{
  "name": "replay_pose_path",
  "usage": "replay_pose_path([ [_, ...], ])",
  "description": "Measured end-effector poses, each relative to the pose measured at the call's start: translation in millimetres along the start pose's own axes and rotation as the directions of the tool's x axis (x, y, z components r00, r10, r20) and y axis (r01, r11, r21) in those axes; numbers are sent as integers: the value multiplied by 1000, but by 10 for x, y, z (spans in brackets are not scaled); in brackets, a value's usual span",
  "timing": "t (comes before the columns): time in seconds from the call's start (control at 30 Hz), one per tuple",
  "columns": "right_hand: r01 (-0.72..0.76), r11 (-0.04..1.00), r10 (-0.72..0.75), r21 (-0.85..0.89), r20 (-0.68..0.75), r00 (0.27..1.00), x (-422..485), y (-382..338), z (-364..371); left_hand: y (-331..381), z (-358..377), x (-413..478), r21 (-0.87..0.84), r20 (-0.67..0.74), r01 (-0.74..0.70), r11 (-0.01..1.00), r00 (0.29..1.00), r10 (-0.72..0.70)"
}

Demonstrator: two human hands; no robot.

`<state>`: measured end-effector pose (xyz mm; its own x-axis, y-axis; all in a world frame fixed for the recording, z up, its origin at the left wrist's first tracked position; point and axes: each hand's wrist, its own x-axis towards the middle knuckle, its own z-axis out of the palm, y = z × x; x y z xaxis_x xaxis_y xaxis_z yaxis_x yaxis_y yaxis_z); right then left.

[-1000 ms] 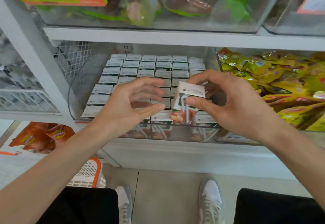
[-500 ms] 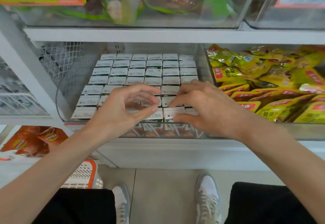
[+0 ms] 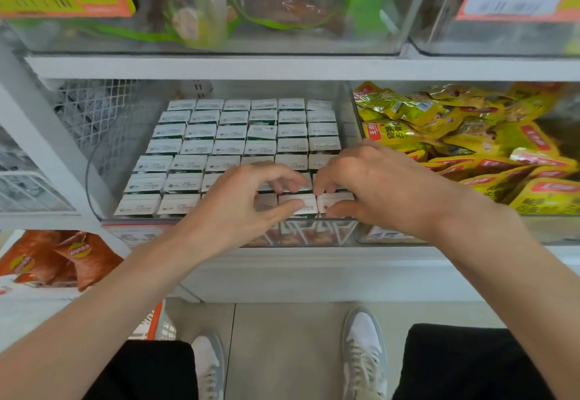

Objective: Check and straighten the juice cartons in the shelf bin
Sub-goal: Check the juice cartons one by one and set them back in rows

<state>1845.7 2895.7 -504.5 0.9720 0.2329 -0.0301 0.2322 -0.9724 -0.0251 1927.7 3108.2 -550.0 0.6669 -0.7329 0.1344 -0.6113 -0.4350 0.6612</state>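
Neatly upright, juice cartons [image 3: 229, 148] fill the shelf bin [image 3: 141, 218], tops long left-right.

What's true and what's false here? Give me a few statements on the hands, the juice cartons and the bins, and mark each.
1. The left hand and the right hand pinch juice cartons at the front of the bin. True.
2. One carton is held up above the rows. False: all sit level in rows.
3. Yellow snack packets lie right of the cartons. True.
4. The bin is opaque. False: it is clear.
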Motion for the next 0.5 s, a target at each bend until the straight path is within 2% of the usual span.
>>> replay_pose_path([
  [0.17,-32,997,38,-64,102,994,91,-54,-60,-51,-100,-41,-91,-39,41,995,998,-44],
  [0.33,-26,997,33,-67,119,992,115,-94,-95,-77,-201,-89,-129,-97,41,991,994,-53],
  [0.5,-43,991,26,125,136,990,130,-15,-137,-96,-229,-103,-148,-105,46,988,993,-62],
])
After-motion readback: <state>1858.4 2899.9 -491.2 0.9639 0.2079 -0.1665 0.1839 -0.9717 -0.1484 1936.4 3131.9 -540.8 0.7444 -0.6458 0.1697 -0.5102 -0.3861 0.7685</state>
